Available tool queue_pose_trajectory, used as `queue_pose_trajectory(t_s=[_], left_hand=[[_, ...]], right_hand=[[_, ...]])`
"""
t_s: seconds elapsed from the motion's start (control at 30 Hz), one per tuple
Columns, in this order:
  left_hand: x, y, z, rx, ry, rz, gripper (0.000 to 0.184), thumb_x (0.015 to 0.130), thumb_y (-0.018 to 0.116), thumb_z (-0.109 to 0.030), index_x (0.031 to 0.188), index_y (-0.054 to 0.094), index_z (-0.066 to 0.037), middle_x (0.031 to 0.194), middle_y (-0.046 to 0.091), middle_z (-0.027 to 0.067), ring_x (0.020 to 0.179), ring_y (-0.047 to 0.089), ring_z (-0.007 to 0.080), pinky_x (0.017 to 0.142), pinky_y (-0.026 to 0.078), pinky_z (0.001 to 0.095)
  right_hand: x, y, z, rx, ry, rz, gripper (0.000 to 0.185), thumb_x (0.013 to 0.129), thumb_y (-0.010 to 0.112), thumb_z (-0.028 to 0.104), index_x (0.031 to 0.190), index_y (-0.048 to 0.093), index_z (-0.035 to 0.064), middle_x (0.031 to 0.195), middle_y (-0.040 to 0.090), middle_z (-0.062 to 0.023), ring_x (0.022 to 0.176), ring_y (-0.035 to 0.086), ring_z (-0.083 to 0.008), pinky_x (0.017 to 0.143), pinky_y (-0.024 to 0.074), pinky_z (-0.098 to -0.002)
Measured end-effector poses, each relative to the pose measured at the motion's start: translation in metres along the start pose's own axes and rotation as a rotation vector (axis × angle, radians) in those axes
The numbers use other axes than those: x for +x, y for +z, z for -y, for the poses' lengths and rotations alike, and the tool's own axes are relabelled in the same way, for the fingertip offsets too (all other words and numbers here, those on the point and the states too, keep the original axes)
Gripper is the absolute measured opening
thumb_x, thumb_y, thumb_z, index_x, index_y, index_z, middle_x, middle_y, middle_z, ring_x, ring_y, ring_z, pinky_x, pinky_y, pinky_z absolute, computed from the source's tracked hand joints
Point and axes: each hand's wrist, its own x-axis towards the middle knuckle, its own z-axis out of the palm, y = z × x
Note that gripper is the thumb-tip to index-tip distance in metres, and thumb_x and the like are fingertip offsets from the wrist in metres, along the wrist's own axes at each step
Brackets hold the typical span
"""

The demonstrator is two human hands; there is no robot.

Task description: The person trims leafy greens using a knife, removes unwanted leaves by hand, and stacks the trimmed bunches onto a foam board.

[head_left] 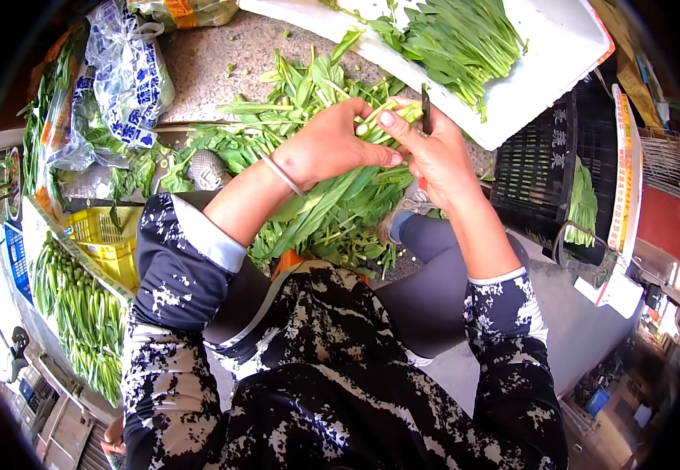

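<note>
My left hand (pixel 330 146), with a pale bangle at the wrist, is closed around a bunch of leafy green stems (pixel 371 125). The cut ends point toward my right hand (pixel 440 153), whose thumb presses at them. A small knife (pixel 426 110) with a dark, narrow blade sticks up from my right fingers; its handle is hidden. Below both hands lies a loose heap of leafy greens (pixel 348 207), spread between my legs. Trimmed greens (pixel 465 43) lie lined up on a white board (pixel 555 47) just beyond my right hand.
A black plastic crate (pixel 532 168) stands at the right, with some greens (pixel 582 200) beside it. Plastic bags with blue print (pixel 124 74) lie at the upper left. A yellow basket (pixel 105 235) and bundled greens (pixel 73 309) are at my left.
</note>
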Motion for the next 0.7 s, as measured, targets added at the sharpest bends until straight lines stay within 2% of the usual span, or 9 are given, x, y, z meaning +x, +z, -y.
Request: queue_pose_trajectory(t_s=[0.07, 0.13, 0.2, 0.33, 0.47, 0.53, 0.57, 0.6, 0.7], left_hand=[[-0.002, 0.0, -0.005, 0.038, 0.038, -0.02, 0.044, 0.069, 0.074, -0.02, 0.1, 0.052, 0.002, 0.083, 0.06, 0.0085, 0.073, 0.056, 0.0115, 0.066, 0.046, 0.0226], [-0.001, -0.002, -0.007, -0.333, -0.056, 0.099, 0.04, 0.072, 0.072, -0.023, 0.098, 0.052, 0.0, 0.08, 0.059, 0.0067, 0.071, 0.054, 0.0092, 0.063, 0.046, 0.0213], [0.003, -0.006, -0.003, -0.448, 0.007, 0.107, 0.026, 0.082, 0.06, -0.028, 0.091, 0.056, -0.004, 0.078, 0.059, 0.0001, 0.068, 0.053, 0.0055, 0.06, 0.045, 0.0197], [0.003, -0.019, -0.004, -0.524, -0.001, 0.167, 0.022, 0.084, 0.058, -0.027, 0.086, 0.06, -0.005, 0.075, 0.057, -0.0041, 0.068, 0.05, 0.0027, 0.064, 0.042, 0.0175], [0.004, -0.02, -0.002, -0.297, 0.032, 0.083, 0.023, 0.084, 0.058, -0.026, 0.081, 0.062, -0.004, 0.067, 0.056, -0.0052, 0.062, 0.046, 0.0021, 0.056, 0.038, 0.0183], [0.004, -0.025, -0.005, 0.272, 0.261, -0.036, 0.025, 0.083, 0.057, -0.029, 0.083, 0.062, -0.004, 0.06, 0.054, 0.0002, 0.055, 0.044, 0.0058, 0.053, 0.039, 0.0214], [0.006, -0.025, -0.001, 0.418, 0.368, -0.155, 0.026, 0.082, 0.057, -0.03, 0.083, 0.061, -0.005, 0.058, 0.054, 0.0087, 0.053, 0.051, 0.0156, 0.054, 0.043, 0.0277], [0.005, -0.025, -0.001, 0.415, 0.366, -0.156, 0.026, 0.082, 0.057, -0.03, 0.083, 0.061, -0.005, 0.058, 0.054, 0.0087, 0.053, 0.051, 0.0156, 0.054, 0.043, 0.0277], [0.006, -0.028, 0.002, 0.797, 0.298, -0.431, 0.025, 0.079, 0.058, -0.03, 0.085, 0.061, -0.006, 0.075, 0.061, 0.0142, 0.073, 0.06, 0.0299, 0.063, 0.047, 0.0385]], right_hand=[[0.003, -0.002, -0.004, 0.094, -0.042, 0.059, 0.043, 0.073, 0.071, 0.028, 0.098, 0.051, -0.0013, 0.083, 0.056, -0.0063, 0.068, 0.055, -0.0111, 0.054, 0.0458, -0.0225], [0.007, -0.008, -0.004, 0.072, -0.019, 0.007, 0.028, 0.075, 0.068, 0.022, 0.091, 0.054, 0.0024, 0.066, 0.054, -0.0016, 0.046, 0.046, -0.005, 0.035, 0.0325, -0.0177], [0.011, -0.016, -0.006, 0.061, 0.0, 0.021, 0.026, 0.075, 0.068, 0.023, 0.088, 0.056, 0.004, 0.058, 0.051, -0.0005, 0.039, 0.038, -0.0031, 0.031, 0.0237, -0.017], [0.008, -0.021, -0.002, 0.043, 0.0, 0.058, 0.026, 0.074, 0.069, 0.025, 0.087, 0.058, 0.0054, 0.056, 0.05, -0.0004, 0.039, 0.037, -0.0031, 0.033, 0.0228, -0.0162], [0.006, -0.021, 0.0, -0.021, 0.003, 0.059, 0.027, 0.074, 0.069, 0.024, 0.087, 0.058, 0.0032, 0.058, 0.051, -0.0001, 0.041, 0.041, -0.0037, 0.034, 0.0249, -0.0154], [0.005, -0.02, 0.0, -0.009, -0.008, 0.064, 0.024, 0.073, 0.068, 0.021, 0.085, 0.058, 0.0022, 0.061, 0.053, 0.0, 0.043, 0.043, -0.0041, 0.035, 0.0269, -0.0156], [0.004, -0.021, 0.001, -0.048, 0.013, 0.05, 0.022, 0.073, 0.067, 0.019, 0.084, 0.059, 0.002, 0.062, 0.054, 0.0001, 0.043, 0.043, -0.0042, 0.036, 0.0279, -0.016], [0.005, -0.022, 0.001, -0.088, 0.031, 0.034, 0.021, 0.073, 0.067, 0.018, 0.084, 0.059, 0.0017, 0.064, 0.054, 0.0002, 0.044, 0.044, -0.0042, 0.037, 0.0289, -0.0164], [0.007, -0.028, -0.001, -0.056, 0.04, 0.026, 0.02, 0.073, 0.066, 0.017, 0.085, 0.06, 0.0016, 0.066, 0.055, 0.0002, 0.045, 0.044, -0.0043, 0.037, 0.03, -0.0169]])
